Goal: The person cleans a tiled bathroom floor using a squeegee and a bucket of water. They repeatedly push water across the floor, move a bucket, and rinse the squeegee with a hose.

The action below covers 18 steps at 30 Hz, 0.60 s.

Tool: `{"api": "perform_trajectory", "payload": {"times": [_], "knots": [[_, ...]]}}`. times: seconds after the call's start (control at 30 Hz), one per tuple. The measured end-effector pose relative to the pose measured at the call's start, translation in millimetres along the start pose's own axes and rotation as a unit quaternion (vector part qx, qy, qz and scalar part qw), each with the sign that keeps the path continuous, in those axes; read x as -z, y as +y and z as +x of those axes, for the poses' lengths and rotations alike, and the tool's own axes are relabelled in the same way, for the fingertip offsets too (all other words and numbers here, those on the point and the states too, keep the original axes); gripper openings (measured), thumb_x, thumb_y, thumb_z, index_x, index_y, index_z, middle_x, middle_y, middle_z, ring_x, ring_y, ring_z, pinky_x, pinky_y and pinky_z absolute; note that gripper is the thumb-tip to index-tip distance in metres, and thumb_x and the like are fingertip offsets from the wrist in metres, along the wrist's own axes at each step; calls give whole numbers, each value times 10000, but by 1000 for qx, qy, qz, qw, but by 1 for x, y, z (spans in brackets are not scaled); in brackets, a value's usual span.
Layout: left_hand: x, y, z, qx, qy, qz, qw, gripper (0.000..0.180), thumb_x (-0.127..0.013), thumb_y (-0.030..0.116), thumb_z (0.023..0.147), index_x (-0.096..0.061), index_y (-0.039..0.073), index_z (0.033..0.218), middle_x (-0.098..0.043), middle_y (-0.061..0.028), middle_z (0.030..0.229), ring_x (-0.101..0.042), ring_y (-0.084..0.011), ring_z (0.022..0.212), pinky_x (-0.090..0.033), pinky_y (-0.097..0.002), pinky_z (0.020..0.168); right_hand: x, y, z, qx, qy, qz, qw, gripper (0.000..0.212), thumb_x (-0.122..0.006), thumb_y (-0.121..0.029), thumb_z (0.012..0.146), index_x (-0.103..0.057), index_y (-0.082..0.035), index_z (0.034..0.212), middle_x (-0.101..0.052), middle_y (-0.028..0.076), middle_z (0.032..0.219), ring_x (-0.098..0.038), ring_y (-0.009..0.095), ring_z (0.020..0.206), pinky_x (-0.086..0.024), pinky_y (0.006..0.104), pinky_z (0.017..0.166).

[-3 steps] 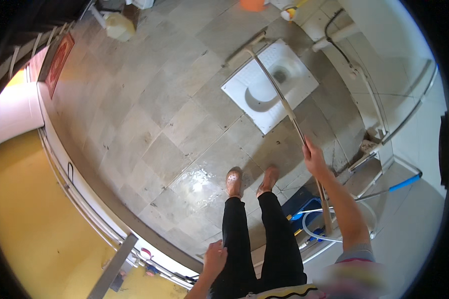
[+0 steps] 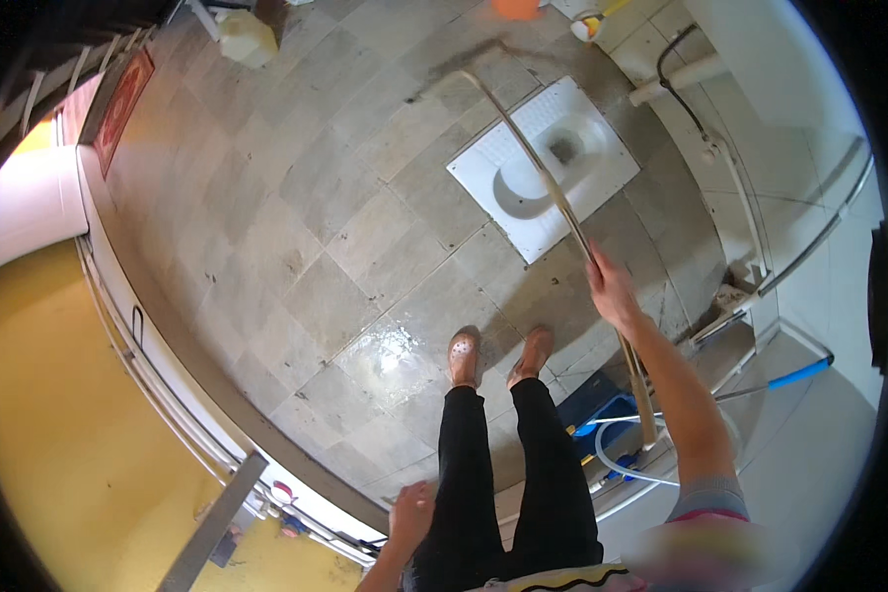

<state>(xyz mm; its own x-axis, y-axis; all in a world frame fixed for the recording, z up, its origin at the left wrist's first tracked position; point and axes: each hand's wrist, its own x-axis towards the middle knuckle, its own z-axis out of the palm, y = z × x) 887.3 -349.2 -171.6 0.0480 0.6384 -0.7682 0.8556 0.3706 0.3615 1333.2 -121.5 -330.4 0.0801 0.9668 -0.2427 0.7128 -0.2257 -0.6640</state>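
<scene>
My right hand (image 2: 614,288) is wrapped round the long thin handle of a floor squeegee (image 2: 553,189). The handle slants over the white squat toilet (image 2: 523,237), and its lower end reaches back beside my right forearm. Beyond the toilet's far left side, the squeegee's crosswise head is smeared by motion against the tiles. My left hand (image 2: 411,515) hangs beside my left thigh with loosely bent fingers, and no object shows in it.
Grey floor tiles (image 2: 296,197) surround the toilet, with a bright wet-looking patch near my feet. A yellowish jerrycan (image 2: 247,39) and an orange container (image 2: 515,8) stand far off. Blue bin (image 2: 617,407), hose and pipes lie at right; a metal bar (image 2: 212,523) juts in lower left.
The squeegee's head has swung left and away across the tiles, now blurred. My right hand has shifted slightly up and left with the handle; my left hand has drifted a little left.
</scene>
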Motion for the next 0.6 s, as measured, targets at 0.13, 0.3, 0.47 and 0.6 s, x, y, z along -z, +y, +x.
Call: {"api": "perform_trajectory", "payload": {"times": [0.13, 0.3, 0.47, 0.6], "knots": [[-6, -37, -24, 173, -63, -32, 982, 286, -548, 192, 841, -619, 48, 1078, -648, -160, 965, -653, -280, 817, -512, -399, 751, -67, -83, 143, 58, -16, 76, 995, 484, -450, -134, 916, -324, -153, 1382, -604, 254, 964, -584, 431, 849, -457, 502, 696], [-12, -44, -10, 155, -61, -74, 983, 256, -560, 211, 847, -644, 65, 1040, -679, -134, 871, -668, -271, 775, -525, -361, 703, -124, -147, 273, 53, -33, -32, 998, 502, -416, -136, 904, -325, -228, 1390, -621, 192, 1017, -598, 374, 933, -495, 461, 760], [-9, -50, 2, 147, -40, -114, 982, 251, -591, 193, 872, -630, 48, 1073, -682, -104, 842, -669, -174, 744, -528, -296, 656, -111, -107, 215, 22, -123, -131, 984, 590, -458, -88, 863, -292, -259, 1403, -635, 187, 965, -616, 371, 896, -497, 486, 745], [-16, -78, 3, 202, -55, -292, 933, 237, -556, 137, 890, -618, -17, 1059, -676, -117, 888, -665, -169, 763, -530, -274, 659, -10, -3, 58, -8, -133, -100, 986, 617, -461, -96, 906, -224, -304, 1436, -603, 249, 883, -595, 416, 799, -458, 493, 669]]}}
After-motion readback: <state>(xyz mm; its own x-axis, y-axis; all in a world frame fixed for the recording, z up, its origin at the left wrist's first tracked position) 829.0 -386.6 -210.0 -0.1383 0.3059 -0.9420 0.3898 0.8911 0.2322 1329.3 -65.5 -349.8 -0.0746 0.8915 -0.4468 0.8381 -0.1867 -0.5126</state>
